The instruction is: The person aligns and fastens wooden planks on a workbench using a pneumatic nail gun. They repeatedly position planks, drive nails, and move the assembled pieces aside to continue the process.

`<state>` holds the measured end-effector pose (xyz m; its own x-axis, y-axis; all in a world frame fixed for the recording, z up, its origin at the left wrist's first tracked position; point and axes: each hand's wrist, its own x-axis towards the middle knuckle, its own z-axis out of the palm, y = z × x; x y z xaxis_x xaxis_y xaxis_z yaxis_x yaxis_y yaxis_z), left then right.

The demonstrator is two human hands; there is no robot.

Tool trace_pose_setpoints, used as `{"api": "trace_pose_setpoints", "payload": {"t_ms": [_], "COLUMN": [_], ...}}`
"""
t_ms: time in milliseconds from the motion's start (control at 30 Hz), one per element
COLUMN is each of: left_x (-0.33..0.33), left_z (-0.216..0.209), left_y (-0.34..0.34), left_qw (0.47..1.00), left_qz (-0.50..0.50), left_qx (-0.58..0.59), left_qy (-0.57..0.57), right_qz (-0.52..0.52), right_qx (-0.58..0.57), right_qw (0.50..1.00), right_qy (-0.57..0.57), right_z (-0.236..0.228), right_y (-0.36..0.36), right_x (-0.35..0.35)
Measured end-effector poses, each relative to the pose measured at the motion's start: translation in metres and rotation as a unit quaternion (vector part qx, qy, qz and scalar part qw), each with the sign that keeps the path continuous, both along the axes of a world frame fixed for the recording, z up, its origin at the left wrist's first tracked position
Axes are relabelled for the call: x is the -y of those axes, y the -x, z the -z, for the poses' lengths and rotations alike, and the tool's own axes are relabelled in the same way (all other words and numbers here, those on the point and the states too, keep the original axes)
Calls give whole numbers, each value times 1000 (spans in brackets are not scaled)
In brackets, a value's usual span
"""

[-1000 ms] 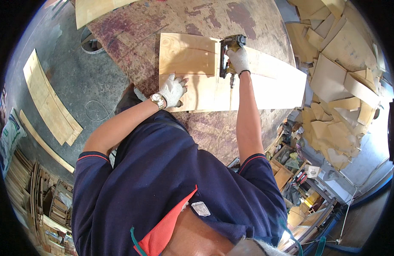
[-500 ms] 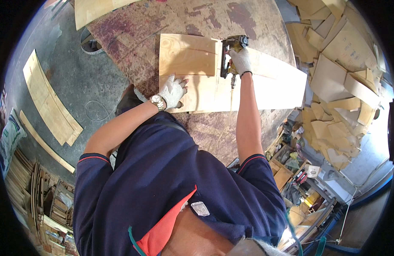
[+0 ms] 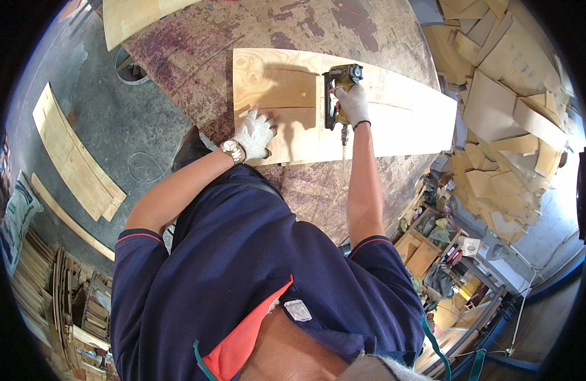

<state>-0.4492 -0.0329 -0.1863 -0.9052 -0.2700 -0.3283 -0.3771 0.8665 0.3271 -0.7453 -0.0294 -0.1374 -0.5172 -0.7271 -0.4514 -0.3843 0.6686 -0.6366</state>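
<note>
My right hand (image 3: 353, 105), in a white knit glove, is wrapped round the handle of a black pneumatic stapler (image 3: 334, 82). Its nose rests over a joint in the pale plywood panel (image 3: 385, 105), and an air hose (image 3: 344, 149) runs from its handle toward me. My left hand (image 3: 255, 134), gloved with bare fingertips and a watch at the wrist, lies spread on the panel's near left part. A squarer plywood piece (image 3: 267, 86) forms the panel's far left part; a narrow upright edge stands beside the stapler.
The panel lies on a worn, paint-stained table (image 3: 204, 70). Another board (image 3: 134, 19) reaches over its far left edge. Curved plywood strips (image 3: 77, 152) lie on the floor at left. A heap of offcuts (image 3: 496, 140) and a cluttered shelf (image 3: 439, 247) stand at right.
My right hand has brought the stapler a little nearer to me and slightly left along the joint. My left hand stays on the panel. The view has shifted slightly.
</note>
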Motion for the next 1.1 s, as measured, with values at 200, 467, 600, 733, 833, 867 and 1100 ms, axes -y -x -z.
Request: {"api": "trace_pose_setpoints", "payload": {"t_ms": [200, 467, 600, 733, 833, 867, 1100], "left_x": [-1, 0, -1, -15, -49, -64, -156], "left_z": [-3, 35, 43, 21, 9, 10, 24], "left_y": [2, 0, 1, -6, -55, -79, -268], "left_qw": [999, 999, 968, 988, 951, 943, 809], "left_qz": [-3, 34, -2, -94, -203, -237, -558], "left_qx": [24, -27, -238, -122, -231, -231, -185], "left_qy": [-28, 16, 73, -16, 27, 27, -13], "right_qz": [4, 202, 190, 231, 84, 43, -201], "right_qx": [-110, -210, -356, -307, -425, -405, -143], "right_qw": [993, 955, 915, 897, 894, 913, 933], "right_qy": [-36, 51, 26, -219, -119, -38, 261], "right_z": [-5, -11, -1, 2, 9, 9, 4], "right_y": [-4, -46, -64, -75, -89, -94, -175], "right_x": [-10, -166, -239, -267, -245, -236, -84]}}
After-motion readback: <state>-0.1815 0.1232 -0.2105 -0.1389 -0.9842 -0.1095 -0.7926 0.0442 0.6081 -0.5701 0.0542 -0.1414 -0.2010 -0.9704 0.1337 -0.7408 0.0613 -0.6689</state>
